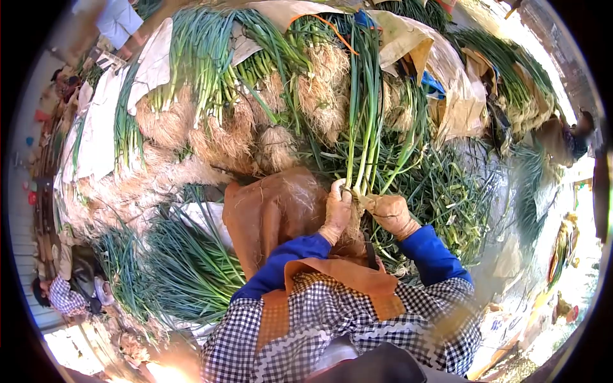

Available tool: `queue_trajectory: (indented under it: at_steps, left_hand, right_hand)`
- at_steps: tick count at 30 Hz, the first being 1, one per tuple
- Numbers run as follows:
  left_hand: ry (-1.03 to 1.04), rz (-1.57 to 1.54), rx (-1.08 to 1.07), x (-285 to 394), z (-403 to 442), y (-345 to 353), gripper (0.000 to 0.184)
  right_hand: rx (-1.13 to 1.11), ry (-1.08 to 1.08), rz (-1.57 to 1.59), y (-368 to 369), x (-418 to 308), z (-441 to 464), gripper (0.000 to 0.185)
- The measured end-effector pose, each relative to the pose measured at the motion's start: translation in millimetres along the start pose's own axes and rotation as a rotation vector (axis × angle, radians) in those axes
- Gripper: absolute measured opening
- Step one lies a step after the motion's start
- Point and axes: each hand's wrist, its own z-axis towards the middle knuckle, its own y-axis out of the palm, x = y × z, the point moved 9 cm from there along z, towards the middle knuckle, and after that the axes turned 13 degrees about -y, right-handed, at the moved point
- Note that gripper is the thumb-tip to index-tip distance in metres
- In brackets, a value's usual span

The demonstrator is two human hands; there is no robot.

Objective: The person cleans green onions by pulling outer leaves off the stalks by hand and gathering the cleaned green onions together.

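My left hand [338, 207] is wrapped round the lower stems of a bunch of green onions [364, 140], whose leaves point away from me. Against the base of the same bunch, on its right side, is my right hand [391, 214], closed with its fingers at the pale stems. Whether it also holds something small is too unclear to tell. Pale stringy roots [355, 223] hang between both hands, above the brown apron [274, 214] over my lap.
Rooted onion bundles [214, 121] lie across the front. Loose green leaves [447, 198] are heaped at the right, and more onions [185, 268] lie at the lower left. One person [67, 295] is at the far left, another [568, 137] at the far right.
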Motion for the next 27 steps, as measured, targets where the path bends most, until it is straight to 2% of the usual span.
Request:
queue_trajectory:
  at_steps: [4, 5, 6, 8, 10, 11, 12, 14, 15, 17, 18, 19, 22, 23, 24, 26, 27]
  left_hand:
    - [-0.014, 0.156, 0.043, 7.9, -1.2, 1.5, 0.03]
    - [-0.032, 0.193, 0.062, 12.3, -1.4, 1.3, 0.031]
    - [0.04, 0.333, 0.123, 24.8, -4.3, 0.7, 0.034]
    - [0.089, 0.396, 0.154, 28.2, -2.2, 0.6, 0.032]
    - [-0.021, 0.105, 0.11, -5.9, 24.3, -6.3, 0.028]
    - [-0.094, 0.063, 0.061, -10.7, 30.5, -10.4, 0.026]
    - [-0.11, -0.206, 0.034, -11.3, 31.0, -9.9, 0.025]
    - [-0.119, -0.381, -0.008, -22.2, 46.1, -13.7, 0.024]
    - [-0.144, -0.393, -0.005, -23.2, 47.3, -16.2, 0.023]
    - [-0.057, -0.295, 0.033, -12.8, 45.5, -20.0, 0.023]
    - [0.02, -0.203, 0.076, -6.9, 40.2, -22.5, 0.023]
    - [-0.106, -0.359, 0.004, -7.5, 35.6, -16.6, 0.023]
    - [-0.004, -0.206, 0.03, 7.1, 27.5, -13.6, 0.024]
    - [-0.026, -0.211, 0.018, 27.0, 15.7, -11.7, 0.025]
    - [0.101, -0.041, 0.09, 18.6, 20.3, -13.9, 0.026]
    - [0.048, -0.002, 0.038, 27.7, 14.0, -11.9, 0.028]
    - [0.131, -0.094, -0.034, 6.7, 20.6, -7.6, 0.031]
  right_hand:
    - [0.08, 0.015, -0.124, -14.5, -6.5, 3.3, 0.019]
    - [-0.042, 0.187, -0.108, -6.1, 5.5, 5.0, 0.02]
    - [-0.165, 0.359, -0.089, 2.8, 19.5, 0.6, 0.022]
    - [0.405, 0.355, 0.552, 5.5, 37.1, -5.1, 0.029]
    - [-0.25, 0.289, 0.135, 35.3, 9.5, -2.6, 0.036]
    - [0.208, -0.012, 0.293, -2.5, -19.5, 8.4, 0.04]
    - [-0.483, 0.161, 0.061, 43.3, -22.0, -13.0, 0.031]
    - [0.175, 0.155, 1.233, 13.7, -44.0, -41.2, 0.022]
    - [0.184, 0.156, 1.231, 4.8, -29.3, -64.4, 0.022]
    - [-0.295, 0.331, 1.026, 16.7, 12.0, -137.4, 0.02]
    - [-0.407, 0.384, 0.968, 20.9, 19.1, -148.0, 0.02]
    - [-0.524, 0.428, 0.906, 24.0, 25.6, -158.7, 0.02]
    - [-0.401, 0.399, 0.226, -3.9, 58.1, -91.0, 0.027]
    - [-0.274, 0.495, 0.365, -0.9, 57.3, -62.9, 0.028]
    - [-0.136, 0.584, 0.5, 2.9, 57.7, -33.6, 0.029]
    - [-0.267, 0.348, 0.216, 48.4, 56.5, 6.5, 0.037]
    - [-0.242, 0.238, 0.138, 74.0, 59.3, 12.3, 0.037]
